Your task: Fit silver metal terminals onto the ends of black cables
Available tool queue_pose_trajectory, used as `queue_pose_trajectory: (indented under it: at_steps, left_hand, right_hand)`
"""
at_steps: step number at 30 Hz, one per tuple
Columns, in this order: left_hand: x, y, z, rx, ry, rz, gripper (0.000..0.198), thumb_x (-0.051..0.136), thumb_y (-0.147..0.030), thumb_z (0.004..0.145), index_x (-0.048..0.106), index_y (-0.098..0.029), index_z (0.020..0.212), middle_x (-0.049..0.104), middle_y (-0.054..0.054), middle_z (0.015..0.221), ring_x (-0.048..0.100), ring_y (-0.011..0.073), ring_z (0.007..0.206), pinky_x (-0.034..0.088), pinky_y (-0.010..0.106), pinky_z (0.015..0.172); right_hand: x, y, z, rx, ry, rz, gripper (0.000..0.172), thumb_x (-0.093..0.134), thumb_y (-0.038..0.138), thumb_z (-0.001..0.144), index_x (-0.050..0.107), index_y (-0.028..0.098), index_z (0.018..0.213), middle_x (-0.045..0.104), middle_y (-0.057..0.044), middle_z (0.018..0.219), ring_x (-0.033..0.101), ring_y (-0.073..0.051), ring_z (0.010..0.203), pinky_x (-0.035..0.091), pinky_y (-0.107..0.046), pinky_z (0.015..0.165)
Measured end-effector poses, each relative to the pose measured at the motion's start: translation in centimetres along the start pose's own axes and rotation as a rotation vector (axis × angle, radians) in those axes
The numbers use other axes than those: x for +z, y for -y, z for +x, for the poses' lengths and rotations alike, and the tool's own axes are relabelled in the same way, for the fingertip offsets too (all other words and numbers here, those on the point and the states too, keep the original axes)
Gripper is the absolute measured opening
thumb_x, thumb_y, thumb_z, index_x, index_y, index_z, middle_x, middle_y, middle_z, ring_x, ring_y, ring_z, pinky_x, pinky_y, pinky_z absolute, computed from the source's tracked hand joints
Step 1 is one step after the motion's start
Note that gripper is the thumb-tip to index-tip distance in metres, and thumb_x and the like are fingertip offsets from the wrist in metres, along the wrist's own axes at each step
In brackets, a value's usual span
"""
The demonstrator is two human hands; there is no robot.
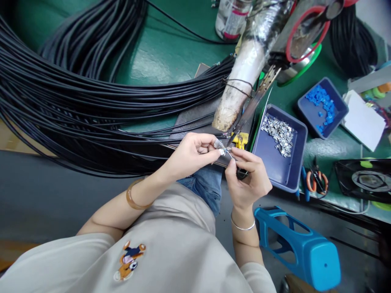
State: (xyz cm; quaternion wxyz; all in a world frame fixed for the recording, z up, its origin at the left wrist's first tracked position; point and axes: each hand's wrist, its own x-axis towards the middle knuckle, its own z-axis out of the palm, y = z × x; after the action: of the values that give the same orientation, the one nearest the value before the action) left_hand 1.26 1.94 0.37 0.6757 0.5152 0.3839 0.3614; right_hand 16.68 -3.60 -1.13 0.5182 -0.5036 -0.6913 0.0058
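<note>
Cables look smooth and rubbery — the stool, glossy plastic.

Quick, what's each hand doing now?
Left hand: closed, pinching a small silvery piece, too small to identify.
Right hand: closed, apparently pinching a thin wire beside it.

The single view looks from head height, forward and steeply down; it sits close above the shirt, facing the counter, whose near edge slants across mid-frame; the left hand and right hand fall near centre.
</note>
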Motion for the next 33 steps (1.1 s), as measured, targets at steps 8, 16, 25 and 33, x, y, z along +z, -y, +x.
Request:
queue_pose_trajectory:
  at_steps: [8, 16, 25, 33]
  left_hand:
    - [0.05, -0.47, 0.27, 0.016, -0.02, -0.036, 0.009, 0.068, -0.017, 0.076, 0.064, -0.01, 0.072, 0.058, -0.002, 0.062, 0.05, 0.0053, 0.056, 0.04, 0.015, 0.053]
    - [0.07, -0.49, 0.35, 0.03, -0.028, -0.029, 0.008, 0.067, -0.017, 0.077, 0.064, -0.011, 0.072, 0.057, -0.002, 0.062, 0.05, 0.0052, 0.056, 0.041, 0.015, 0.053]
    - [-0.11, -0.51, 0.18, 0.025, -0.036, -0.032, 0.01, 0.066, -0.02, 0.079, 0.063, -0.011, 0.075, 0.056, -0.002, 0.062, 0.049, 0.0046, 0.053, 0.039, 0.015, 0.051]
    - [-0.18, -0.35, 0.01, -0.016, -0.017, -0.012, 0.012, 0.069, -0.021, 0.077, 0.062, -0.012, 0.073, 0.057, -0.002, 0.061, 0.05, 0.0051, 0.053, 0.04, 0.016, 0.051]
  right_hand:
    - [0.15, 0.17, 0.49, 0.026, -0.006, 0.009, 0.022, 0.068, 0.003, 0.08, 0.061, 0.021, 0.09, 0.075, -0.005, 0.103, 0.075, -0.017, 0.089, 0.066, -0.032, 0.078]
    - [0.31, 0.37, 0.76, 0.023, -0.035, -0.003, 0.021, 0.07, 0.002, 0.079, 0.062, 0.02, 0.088, 0.076, -0.005, 0.1, 0.075, -0.016, 0.087, 0.065, -0.031, 0.077]
    - [0.08, 0.27, 0.37, 0.042, -0.008, 0.036, 0.021, 0.068, 0.003, 0.08, 0.06, 0.02, 0.089, 0.076, -0.005, 0.103, 0.075, -0.016, 0.088, 0.066, -0.032, 0.077]
    - [-0.18, 0.07, 0.06, 0.064, 0.023, 0.061, 0.02, 0.066, 0.005, 0.081, 0.06, 0.022, 0.091, 0.075, -0.005, 0.103, 0.074, -0.016, 0.089, 0.066, -0.033, 0.078]
